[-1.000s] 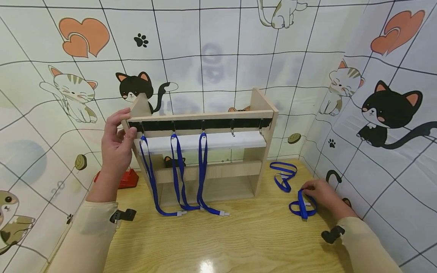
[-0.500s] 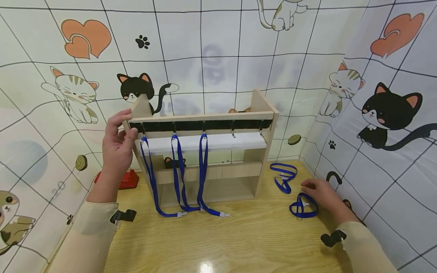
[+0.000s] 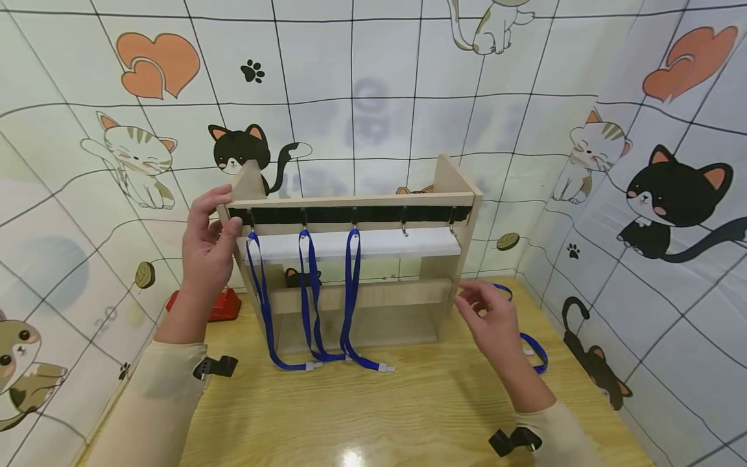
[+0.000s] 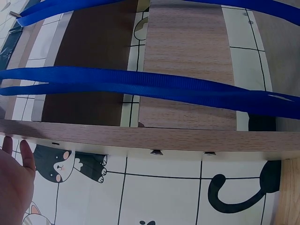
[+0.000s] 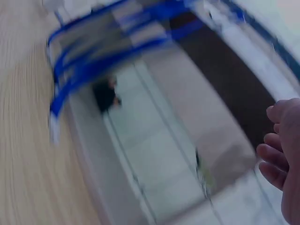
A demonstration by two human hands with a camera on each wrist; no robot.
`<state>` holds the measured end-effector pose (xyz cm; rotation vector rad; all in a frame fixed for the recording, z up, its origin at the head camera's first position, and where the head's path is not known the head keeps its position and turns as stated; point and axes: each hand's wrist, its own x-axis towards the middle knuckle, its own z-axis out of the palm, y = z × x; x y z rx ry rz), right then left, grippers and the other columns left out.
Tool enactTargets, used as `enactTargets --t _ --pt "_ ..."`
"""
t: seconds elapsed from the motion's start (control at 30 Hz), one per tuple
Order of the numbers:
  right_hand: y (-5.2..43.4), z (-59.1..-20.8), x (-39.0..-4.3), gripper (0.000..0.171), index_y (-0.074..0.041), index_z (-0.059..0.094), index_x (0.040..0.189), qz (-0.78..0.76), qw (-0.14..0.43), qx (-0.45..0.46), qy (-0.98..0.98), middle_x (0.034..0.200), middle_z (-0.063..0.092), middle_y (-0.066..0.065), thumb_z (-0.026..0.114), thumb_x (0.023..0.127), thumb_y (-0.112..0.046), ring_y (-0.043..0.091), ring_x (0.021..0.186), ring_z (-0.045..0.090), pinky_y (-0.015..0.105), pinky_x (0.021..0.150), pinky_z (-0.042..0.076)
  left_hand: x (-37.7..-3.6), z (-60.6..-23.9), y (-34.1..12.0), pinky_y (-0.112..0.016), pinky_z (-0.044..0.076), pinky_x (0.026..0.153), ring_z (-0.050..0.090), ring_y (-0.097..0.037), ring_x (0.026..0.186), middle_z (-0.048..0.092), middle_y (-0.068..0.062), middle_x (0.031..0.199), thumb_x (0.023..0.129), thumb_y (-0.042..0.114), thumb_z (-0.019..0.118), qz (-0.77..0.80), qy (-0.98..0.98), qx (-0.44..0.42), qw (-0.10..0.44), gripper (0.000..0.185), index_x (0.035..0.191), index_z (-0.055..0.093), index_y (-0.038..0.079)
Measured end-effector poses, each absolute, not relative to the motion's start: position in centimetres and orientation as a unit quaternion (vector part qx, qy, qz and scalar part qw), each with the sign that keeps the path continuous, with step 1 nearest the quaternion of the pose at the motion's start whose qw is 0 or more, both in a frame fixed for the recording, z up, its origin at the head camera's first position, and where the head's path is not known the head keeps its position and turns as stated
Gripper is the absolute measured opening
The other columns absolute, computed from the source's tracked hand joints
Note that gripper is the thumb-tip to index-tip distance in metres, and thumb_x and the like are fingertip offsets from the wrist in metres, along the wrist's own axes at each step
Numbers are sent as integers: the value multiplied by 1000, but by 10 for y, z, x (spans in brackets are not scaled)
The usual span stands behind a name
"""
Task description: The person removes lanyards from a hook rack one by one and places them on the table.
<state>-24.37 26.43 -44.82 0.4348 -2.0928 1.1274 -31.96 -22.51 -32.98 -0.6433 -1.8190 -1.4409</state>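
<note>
A wooden rack (image 3: 356, 295) stands on the table with a black hook strip along its top. Three blue lanyards (image 3: 309, 292) hang from the left hooks, and two hooks (image 3: 404, 228) on the right are bare. My left hand (image 3: 210, 246) grips the rack's top left corner, thumb in front. In the left wrist view, blue straps (image 4: 140, 84) cross above the rack's edge (image 4: 140, 136). My right hand (image 3: 490, 318) hovers open before the rack's right post, holding nothing. Behind it on the table lie two loose blue lanyards (image 3: 538, 351), partly hidden. The right wrist view is blurred.
A red object (image 3: 220, 305) sits behind the rack's left side. The wooden table (image 3: 373, 415) is boxed in by cat-patterned walls at the back, left and right (image 3: 642, 259). The hanging lanyards' white clips (image 3: 385, 368) rest on the table in front of the rack.
My right hand has let go of the lanyard at the table's right and moved left and up to the rack's right post. My left hand keeps its hold.
</note>
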Motion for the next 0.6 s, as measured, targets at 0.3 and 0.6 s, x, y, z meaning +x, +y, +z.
enactTargets --t 0.3,0.6 --pt "145 -428 -254 31 -3 75 128 501 294 228 -781 112 74 12 85 99 -8 20 91 74 31 74 62 -321 -330 -226 -32 48 108 50 -29 147 51 -7 165 111 0 62 -559 -700 -257 363 40 150 55 0" --pt "88 -435 -260 33 -7 77 130 556 251 150 -778 110 77 8 86 98 -10 21 87 72 34 74 61 -322 -330 -227 -32 48 107 49 -33 148 51 -5 166 111 1 62 -561 -704 -251 356 40 150 55 2"
